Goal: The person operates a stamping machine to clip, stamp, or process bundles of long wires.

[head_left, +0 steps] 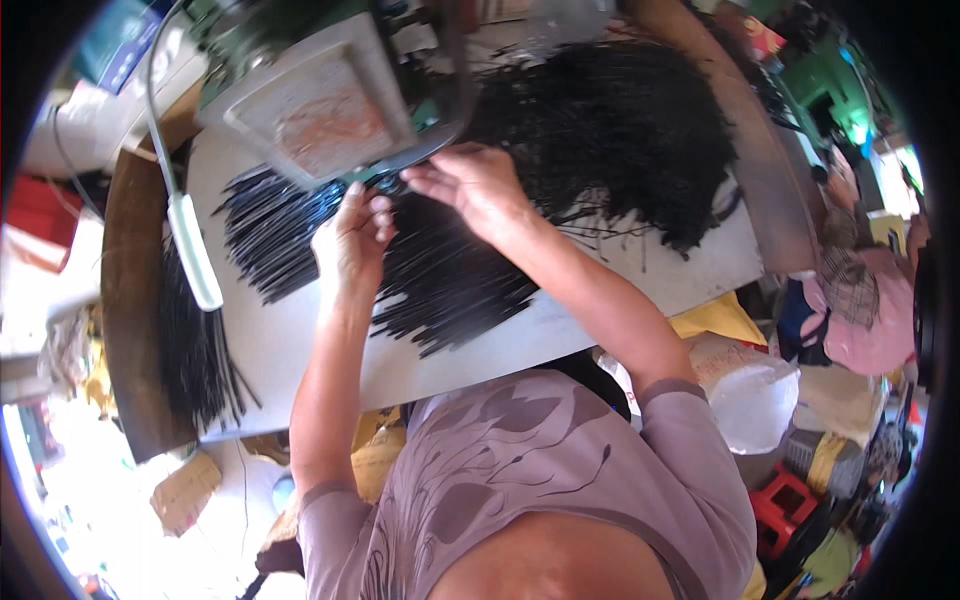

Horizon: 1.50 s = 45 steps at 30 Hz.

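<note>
Left hand (352, 240): fingers curled, tips pinching thin black strips (450, 290) at the machine's (320, 100) front edge; exact grip hidden by the knuckles. Right hand (470, 185): just beside the left, fingers bent down, pressing/pinching the same strips under the machine base; cannot tell how many it holds. Strips lie fanned across the white table (600, 300), w/ one bundle left of the hands, one below them toward the person. Big tangled black pile (610, 130) sits right of the machine, touching the strips near the right wrist. More strips (195, 350) hang over the table's left edge. White lamp (195, 250) on a bent grey arm lies over the table's left part, near the left bundle. Machine: green body, grey plate w/ worn orange patch, at the table's far side. White sack (760, 390) stands below the table's right corner. Another person (860, 300) in pink, far right, well apart.
</note>
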Each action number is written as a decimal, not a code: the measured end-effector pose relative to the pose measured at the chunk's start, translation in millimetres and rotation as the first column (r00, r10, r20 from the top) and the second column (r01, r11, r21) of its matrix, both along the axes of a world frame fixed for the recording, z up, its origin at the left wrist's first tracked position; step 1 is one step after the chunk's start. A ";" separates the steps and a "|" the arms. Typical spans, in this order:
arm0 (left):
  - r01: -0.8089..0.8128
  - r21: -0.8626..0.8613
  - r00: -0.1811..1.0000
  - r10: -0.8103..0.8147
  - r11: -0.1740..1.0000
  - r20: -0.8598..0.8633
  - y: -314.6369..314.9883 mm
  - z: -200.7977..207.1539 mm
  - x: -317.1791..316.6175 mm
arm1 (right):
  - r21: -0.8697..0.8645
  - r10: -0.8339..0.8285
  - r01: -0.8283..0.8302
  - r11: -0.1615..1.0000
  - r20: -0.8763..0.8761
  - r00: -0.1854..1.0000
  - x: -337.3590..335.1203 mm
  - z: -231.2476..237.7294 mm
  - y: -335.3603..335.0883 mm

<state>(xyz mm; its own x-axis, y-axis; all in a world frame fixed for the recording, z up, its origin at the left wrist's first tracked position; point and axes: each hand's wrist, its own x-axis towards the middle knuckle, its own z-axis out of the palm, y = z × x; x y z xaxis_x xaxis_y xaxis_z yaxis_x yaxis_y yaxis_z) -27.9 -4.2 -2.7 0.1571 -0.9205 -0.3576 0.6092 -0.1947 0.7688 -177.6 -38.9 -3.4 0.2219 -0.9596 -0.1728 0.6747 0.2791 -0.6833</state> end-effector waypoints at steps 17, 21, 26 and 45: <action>0.259 -0.040 0.962 -0.255 0.965 0.093 6.3 17.5 5.6 | -0.316 -0.475 -0.387 0.866 -0.760 -0.444 -211.5 30.9 25.9; 0.341 -0.107 0.938 -0.345 0.934 -0.030 2.1 5.0 15.0 | -0.477 -0.684 -0.507 0.718 -0.619 -0.386 -203.0 25.8 28.3; 0.275 0.058 0.961 -0.274 0.960 -0.027 4.7 -8.7 20.3 | -0.542 -0.884 -0.726 0.424 -0.423 -0.200 -130.1 36.2 33.4; 0.116 0.068 0.943 -0.131 0.991 0.305 29.8 19.3 4.4 | -0.201 0.189 -0.402 0.893 -0.644 0.741 -3.3 4.8 -0.1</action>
<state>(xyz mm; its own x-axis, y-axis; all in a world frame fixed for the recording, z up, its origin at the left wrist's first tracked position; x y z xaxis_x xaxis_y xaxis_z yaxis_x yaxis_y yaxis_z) -23.5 25.7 16.6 0.1528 -0.9226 -0.3542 0.3128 -0.2948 0.9029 -180.9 -39.0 1.5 0.4579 -0.8856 -0.0779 0.0208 0.0983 -0.9949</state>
